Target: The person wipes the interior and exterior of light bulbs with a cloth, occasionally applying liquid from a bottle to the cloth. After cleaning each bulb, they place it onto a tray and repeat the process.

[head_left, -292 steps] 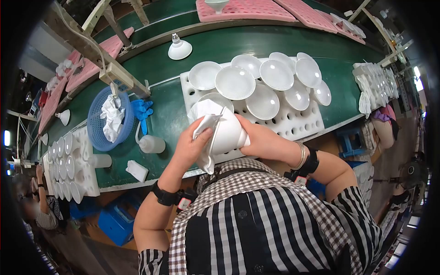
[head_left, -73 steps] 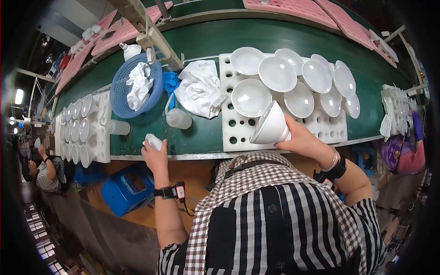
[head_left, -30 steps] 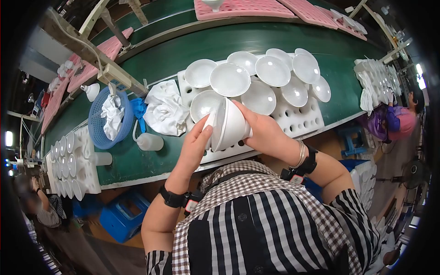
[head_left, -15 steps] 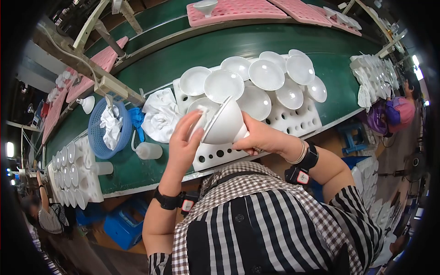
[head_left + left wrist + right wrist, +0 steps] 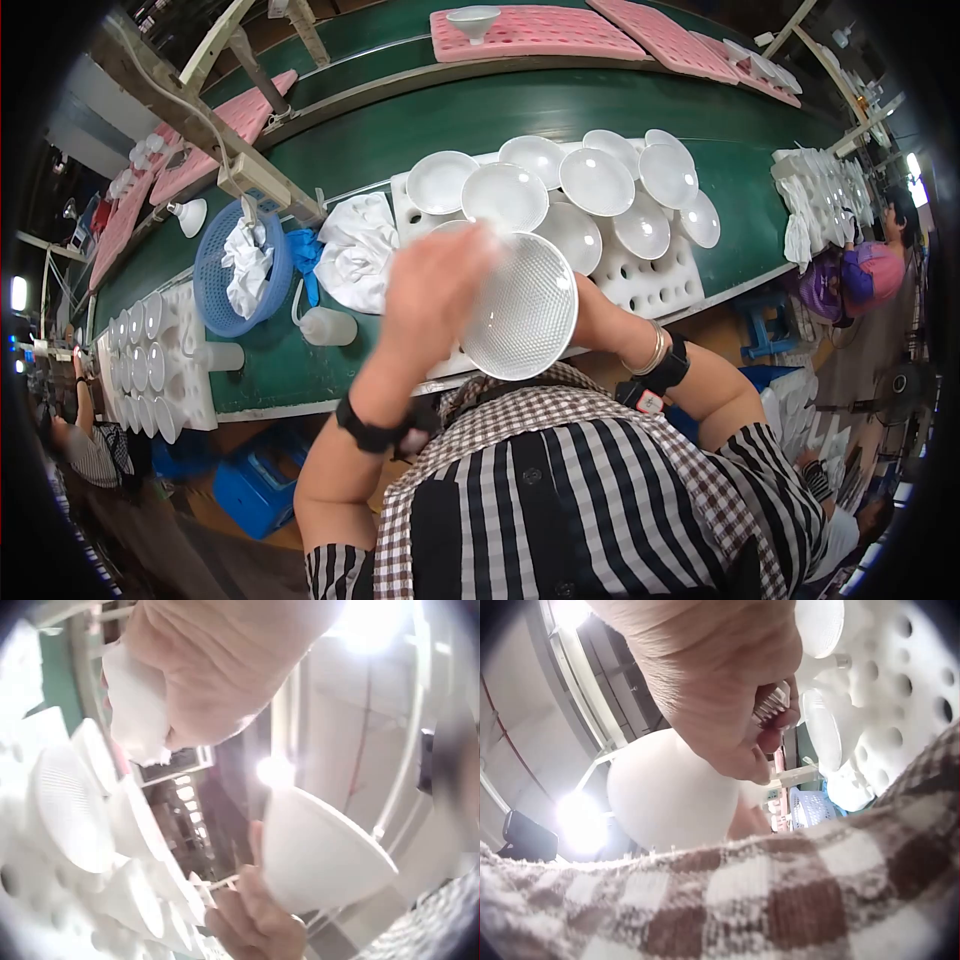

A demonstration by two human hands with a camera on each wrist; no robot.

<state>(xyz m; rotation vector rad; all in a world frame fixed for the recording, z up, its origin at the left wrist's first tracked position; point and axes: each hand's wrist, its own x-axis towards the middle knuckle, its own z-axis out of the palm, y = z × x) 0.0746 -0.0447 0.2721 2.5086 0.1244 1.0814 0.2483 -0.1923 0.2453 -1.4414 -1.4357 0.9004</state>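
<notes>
My right hand [image 5: 597, 318] grips a white reflector lamp bulb [image 5: 525, 312] by its metal screw base [image 5: 771, 705]. The bulb's round dimpled face is tilted up toward the head camera. My left hand [image 5: 425, 295], blurred, passes over the left rim of that face. In the left wrist view its curled fingers hold a small white pad [image 5: 139, 705], which the head view hides. Beyond both hands, several similar bulbs [image 5: 503, 198] stand face up in a white foam tray [image 5: 655, 288] with holes.
A crumpled white cloth [image 5: 357, 250] lies left of the tray. Near it are blue gloves [image 5: 304, 262], a squeeze bottle [image 5: 328, 327] and a blue basket [image 5: 212, 290]. Another loaded foam tray [image 5: 195, 395] stands at far left, with pink trays [image 5: 540, 32] behind.
Since 9.7 seconds ago the large cloth has gone from my left hand to the table, and my left hand took up the pad. Just now the bulb's face has turned upward.
</notes>
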